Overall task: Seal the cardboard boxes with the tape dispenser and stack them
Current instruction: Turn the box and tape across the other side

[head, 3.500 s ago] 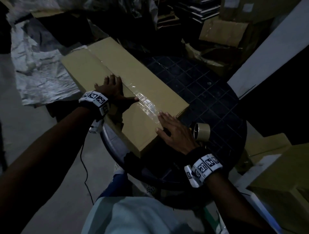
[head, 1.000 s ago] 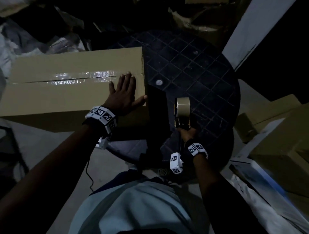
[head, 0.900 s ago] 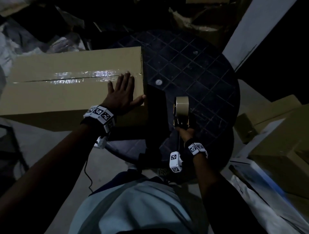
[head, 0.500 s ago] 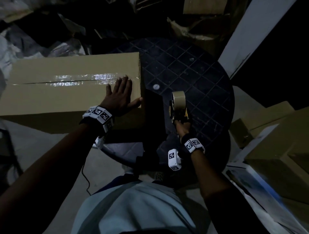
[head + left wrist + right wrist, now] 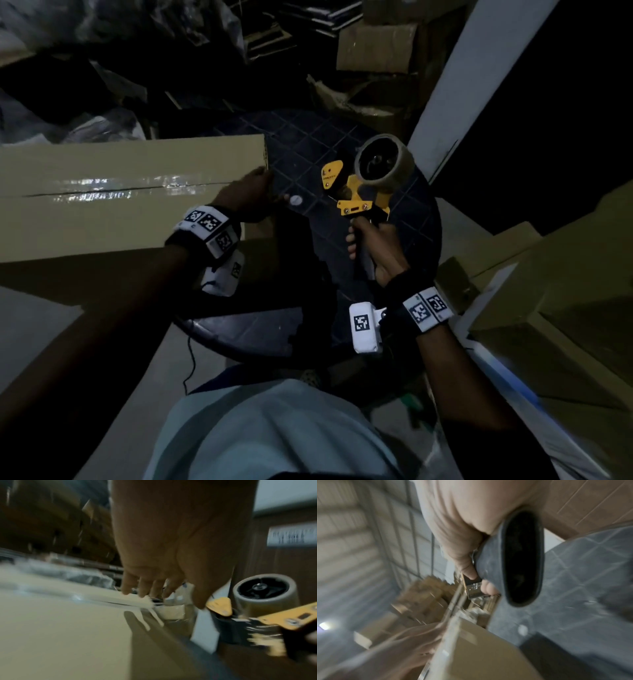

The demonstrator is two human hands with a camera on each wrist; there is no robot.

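Box: cardboard box (image 5: 113, 192) lies long across the left half of my head view, its right end over the round dark desk (image 5: 404, 240); a glossy strip of tape (image 5: 113, 186) runs along the top seam, so I judge the top closed and the end at 3 o'clock the part wanting attention.

Left hand: my left hand (image 5: 245, 195) sits at the box's right end, at the seam. In the left wrist view the fingers (image 5: 145, 586) reach down together over the top edge, loosely bent, thumb apart; whether they press the loose tape end or only steady the box I cannot tell through the blur.

Dispenser: yellow tape dispenser (image 5: 359, 185) is held clear of the box, at about 3 o'clock from the left hand, with a gap of bare desk between. Its roll (image 5: 383, 164) is at the top, its yellow nose toward the box, which I read as lined up for a pass.

Right hand: my right hand (image 5: 373, 246) is wrapped round the black handle from below, at 6 o'clock of the roll, fingers curled tight.

Surroundings: more boxes (image 5: 565, 274) sit at 3 to 4 o'clock of the desk, likely the stack; crumpled sheeting (image 5: 102, 126) lies at 11 o'clock.
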